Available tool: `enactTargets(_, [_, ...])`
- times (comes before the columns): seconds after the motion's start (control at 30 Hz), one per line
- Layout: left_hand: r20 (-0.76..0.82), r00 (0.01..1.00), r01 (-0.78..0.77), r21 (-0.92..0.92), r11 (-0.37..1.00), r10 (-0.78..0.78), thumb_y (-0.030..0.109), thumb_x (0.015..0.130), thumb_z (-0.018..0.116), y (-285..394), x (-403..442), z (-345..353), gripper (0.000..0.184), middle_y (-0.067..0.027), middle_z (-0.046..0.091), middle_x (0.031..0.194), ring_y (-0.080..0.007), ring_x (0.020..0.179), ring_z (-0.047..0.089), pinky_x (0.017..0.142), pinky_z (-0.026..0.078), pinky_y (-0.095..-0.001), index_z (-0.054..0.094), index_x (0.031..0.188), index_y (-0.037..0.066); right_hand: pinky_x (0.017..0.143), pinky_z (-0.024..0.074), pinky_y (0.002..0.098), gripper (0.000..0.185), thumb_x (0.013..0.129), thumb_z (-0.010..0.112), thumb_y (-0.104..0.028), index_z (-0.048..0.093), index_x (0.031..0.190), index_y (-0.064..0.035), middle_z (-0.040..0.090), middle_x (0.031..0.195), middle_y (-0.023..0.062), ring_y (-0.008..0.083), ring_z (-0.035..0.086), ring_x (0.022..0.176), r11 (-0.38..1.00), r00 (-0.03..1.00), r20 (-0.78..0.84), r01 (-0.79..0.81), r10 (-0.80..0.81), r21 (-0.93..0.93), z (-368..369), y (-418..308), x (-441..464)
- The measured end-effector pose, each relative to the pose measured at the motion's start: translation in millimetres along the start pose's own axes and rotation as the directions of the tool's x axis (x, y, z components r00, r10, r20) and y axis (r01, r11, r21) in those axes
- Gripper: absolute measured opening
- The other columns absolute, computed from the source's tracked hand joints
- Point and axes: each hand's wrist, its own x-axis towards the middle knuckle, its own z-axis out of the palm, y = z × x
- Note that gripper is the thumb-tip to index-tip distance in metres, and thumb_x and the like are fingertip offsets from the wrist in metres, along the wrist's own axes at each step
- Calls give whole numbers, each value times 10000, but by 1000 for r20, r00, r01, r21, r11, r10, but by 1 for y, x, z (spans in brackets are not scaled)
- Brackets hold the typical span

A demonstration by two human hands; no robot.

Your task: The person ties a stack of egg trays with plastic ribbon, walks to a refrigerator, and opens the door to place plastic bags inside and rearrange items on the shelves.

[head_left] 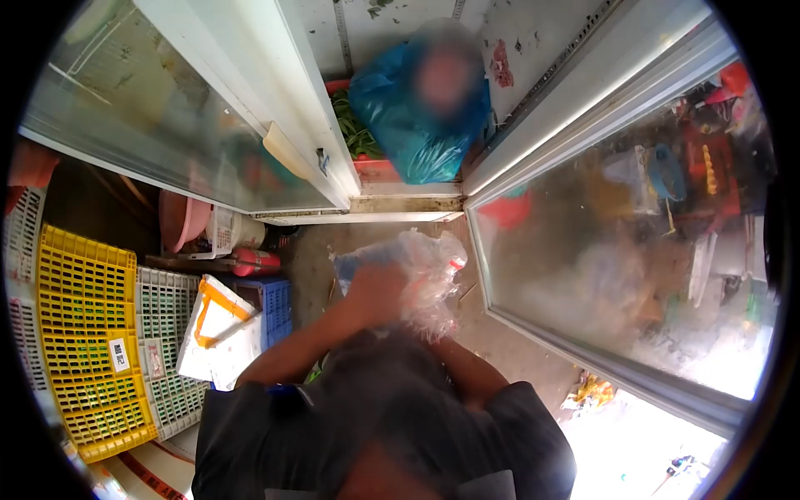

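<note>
A crumpled clear plastic bag (433, 279) with small red marks is held up in front of my body, before the open cabinet. My left hand (375, 287) grips its left side; the fingers are blurred. Bluish plastic shows just beyond that hand. My right forearm (468, 367) reaches up to the lower end of the bag, and the right hand itself is hidden behind the plastic. Inside the cabinet, a full blue plastic bag (417, 154) rests over a red crate (385, 170) with green leafy vegetables (354, 129).
Glass doors (617, 225) stand swung out on both sides, the left one with a pale handle (283, 150). To the left are a yellow crate (87, 333), a grey crate (171, 333), a white foam box (221, 333), a blue crate (275, 308) and a pink basin (179, 218).
</note>
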Motion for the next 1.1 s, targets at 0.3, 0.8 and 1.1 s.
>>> enactTargets(0.3, [177,983,95,-319,943,-40,326,865,661,-25,12,-2,350,-170,679,944,-351,886,649,773,504,-484,669,1102,69,925,474,451,433,1001,491,-343,575,1247,3,615,1192,190,359,586,1097,991,998,-40,-55,50,-124,-38,43,5])
enactTargets(0.8, [-930,102,183,-332,925,-354,136,851,757,-108,30,-135,427,-119,648,1077,-209,978,614,840,507,-321,592,1225,12,768,498,406,238,984,511,-222,625,1047,-23,619,921,94,234,598,854,993,961,-277,-46,15,-107,-145,127,12])
enactTargets(1.1, [-737,375,126,-560,819,-562,227,867,763,-125,45,-134,383,-92,660,951,-194,845,627,804,508,-308,599,1139,12,865,479,377,387,937,600,-267,604,1181,34,629,1072,130,232,595,968,988,792,-606,20,76,150,-220,-5,82])
